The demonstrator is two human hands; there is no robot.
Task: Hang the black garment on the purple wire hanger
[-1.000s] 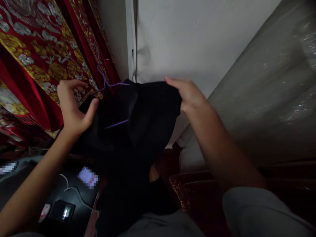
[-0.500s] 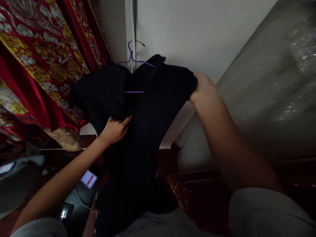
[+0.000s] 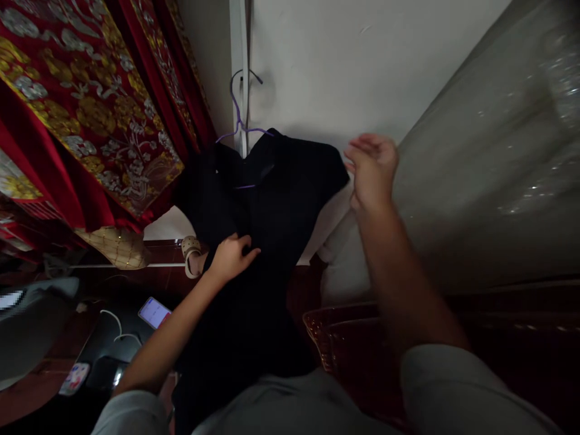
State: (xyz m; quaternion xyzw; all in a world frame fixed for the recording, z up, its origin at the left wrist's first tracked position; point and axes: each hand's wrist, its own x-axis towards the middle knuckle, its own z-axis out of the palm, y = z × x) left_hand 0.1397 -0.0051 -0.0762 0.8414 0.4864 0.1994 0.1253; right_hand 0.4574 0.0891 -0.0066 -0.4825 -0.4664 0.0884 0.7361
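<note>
A black short-sleeved dress (image 3: 272, 211) with a collar hangs from a purple wire hanger (image 3: 240, 125), and its lower part falls toward my lap. My left hand (image 3: 233, 258) is at the front of the chest, fingers curled into the dark cloth and thumb lying across it. Just off the sleeve on the right side is my right hand (image 3: 374, 169), its fingers bent and apart with nothing in them. Details of the front of the dress are lost in the dark.
Red embroidered cloth (image 3: 104, 109) hangs at left. A phone (image 3: 153, 312) lies on a black surface below, near a white cable (image 3: 118, 326). A person's foot in a beige clog (image 3: 191, 254) shows behind the dress. Clear plastic sheeting (image 3: 480, 163) and a dark red carved furniture edge (image 3: 317, 329) are at right.
My right hand has let go of the sleeve, which has dropped and drawn inward. My left hand has shifted right and slightly down on the front. The dress hangs lower.
</note>
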